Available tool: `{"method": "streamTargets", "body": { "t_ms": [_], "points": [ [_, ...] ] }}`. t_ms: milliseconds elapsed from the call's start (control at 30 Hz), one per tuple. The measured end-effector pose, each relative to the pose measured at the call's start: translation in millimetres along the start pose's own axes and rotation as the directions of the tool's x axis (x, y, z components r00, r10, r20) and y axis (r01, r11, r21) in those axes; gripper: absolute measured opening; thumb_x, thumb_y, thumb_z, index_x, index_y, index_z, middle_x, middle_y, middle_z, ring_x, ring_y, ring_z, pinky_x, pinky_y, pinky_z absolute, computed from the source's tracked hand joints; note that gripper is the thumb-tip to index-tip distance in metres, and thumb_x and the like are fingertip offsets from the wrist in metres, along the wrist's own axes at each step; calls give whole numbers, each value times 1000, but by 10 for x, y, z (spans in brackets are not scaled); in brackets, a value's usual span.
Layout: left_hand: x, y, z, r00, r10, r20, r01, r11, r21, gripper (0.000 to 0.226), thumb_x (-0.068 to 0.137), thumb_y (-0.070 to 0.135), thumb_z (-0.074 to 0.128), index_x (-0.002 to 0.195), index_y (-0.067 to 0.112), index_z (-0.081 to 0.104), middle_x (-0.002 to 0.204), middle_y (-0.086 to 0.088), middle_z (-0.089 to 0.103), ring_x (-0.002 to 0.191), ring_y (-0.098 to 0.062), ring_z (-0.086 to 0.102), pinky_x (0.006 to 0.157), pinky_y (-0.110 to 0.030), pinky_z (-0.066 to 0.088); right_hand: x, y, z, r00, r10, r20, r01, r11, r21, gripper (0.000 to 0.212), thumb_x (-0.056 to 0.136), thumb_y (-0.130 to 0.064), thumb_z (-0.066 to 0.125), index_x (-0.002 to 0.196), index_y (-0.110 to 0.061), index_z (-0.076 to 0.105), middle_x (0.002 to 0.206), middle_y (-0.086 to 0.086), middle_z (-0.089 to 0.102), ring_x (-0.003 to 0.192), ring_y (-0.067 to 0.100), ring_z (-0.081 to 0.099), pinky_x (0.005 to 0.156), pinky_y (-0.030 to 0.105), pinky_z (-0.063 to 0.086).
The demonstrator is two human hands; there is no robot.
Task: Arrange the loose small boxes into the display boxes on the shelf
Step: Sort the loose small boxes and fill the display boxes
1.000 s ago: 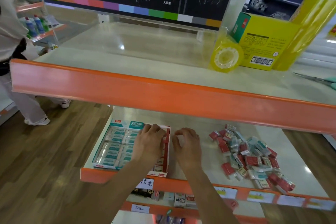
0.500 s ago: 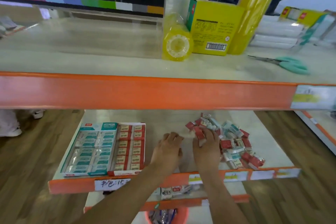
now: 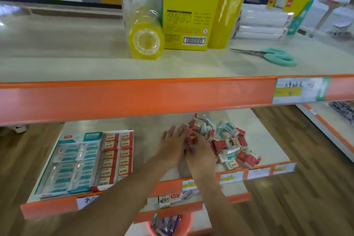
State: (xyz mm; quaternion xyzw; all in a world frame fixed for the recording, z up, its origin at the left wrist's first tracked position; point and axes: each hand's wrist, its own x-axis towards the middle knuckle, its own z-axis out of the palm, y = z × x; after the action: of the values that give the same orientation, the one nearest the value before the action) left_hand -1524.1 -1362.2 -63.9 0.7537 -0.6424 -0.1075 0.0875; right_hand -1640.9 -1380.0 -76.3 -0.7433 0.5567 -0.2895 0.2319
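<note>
Hands moved from the red display box [image 3: 116, 159] to the loose pile [image 3: 222, 140]; right hand [image 3: 199, 151] pinches a red box [image 3: 191, 138], left hand [image 3: 170, 145] spread, starting another pick.

Bright, even indoor light; glare on upper shelf [image 3: 95, 67]; blurred, bowed edges.

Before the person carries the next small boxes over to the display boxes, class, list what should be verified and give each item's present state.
1. Right hand grips red boxes at the loose pile: ok.
2. Left hand free, fingers straight beside the pile: ok.
3. Red display box has an empty slot: cannot tell.
4. Teal display box has room: cannot tell.
5. Bare shelf between pile and display boxes: ok.
</note>
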Motion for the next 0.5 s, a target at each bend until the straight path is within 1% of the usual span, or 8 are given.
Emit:
{"method": "streamTargets", "body": {
  "t_ms": [67,100,167,200,233,300,400,500],
  "points": [
    [32,-32,-15,1000,-18,13,17,1000,19,57,93,37,43,146,31,24,156,7,15,143,-28,11,115,-44,13,-2,12,-16,1000,5,-19,-5,999,39,37,85,-25,63,121,-30,58,106,-7,66,82,12,63,61,21,40],
    [25,-42,-5,999,-26,-23,26,1000,10,54,92,38,44,144,32,30,153,6,24,141,-28,17,113,-41,16,-5,23,-21,999,-7,-31,9,998,60,33,87,-27,62,119,-29,60,104,-7,67,84,11,63,62,20,40],
    [-33,-54,28,987,-58,-150,51,998,-47,47,87,34,48,134,31,42,135,4,43,130,-24,35,106,-35,24,-22,40,-31,997,-36,-66,44,992,121,26,91,-31,60,116,-25,65,101,-8,70,87,8,64,67,18,44],
    [-70,-65,43,977,-87,-193,73,994,-76,44,86,32,49,130,30,43,126,4,47,121,-23,42,102,-33,28,-36,44,-35,996,-43,-84,55,987,148,24,94,-31,57,114,-23,67,95,-9,71,82,6,65,66,19,47],
    [-111,-87,63,968,-121,-218,101,990,-101,42,87,30,51,129,29,44,121,3,47,114,-22,46,98,-32,32,-51,49,-36,994,-50,-97,66,983,168,23,96,-31,54,112,-22,67,85,-9,71,71,5,64,60,20,48],
    [-206,-146,118,948,-184,-261,144,976,-164,37,91,28,51,127,28,46,116,2,48,105,-21,50,92,-32,38,-75,59,-28,990,-81,-118,102,979,179,19,98,-28,50,105,-21,67,65,-8,63,51,6,55,46,23,41],
    [-382,-178,163,918,-223,-328,125,947,-295,34,93,25,50,127,26,49,113,0,50,103,-21,50,85,-32,44,-88,68,-14,985,-126,-120,142,981,134,19,99,-34,48,99,-24,64,64,-7,61,51,6,54,46,26,43],
    [-507,-165,196,916,-193,-352,68,939,-338,44,92,18,48,136,24,45,124,-2,49,110,-21,46,87,-32,44,-80,66,-5,983,-149,-111,161,981,106,21,100,-37,45,96,-25,62,64,-8,60,53,5,54,48,26,44]
  ]
}}
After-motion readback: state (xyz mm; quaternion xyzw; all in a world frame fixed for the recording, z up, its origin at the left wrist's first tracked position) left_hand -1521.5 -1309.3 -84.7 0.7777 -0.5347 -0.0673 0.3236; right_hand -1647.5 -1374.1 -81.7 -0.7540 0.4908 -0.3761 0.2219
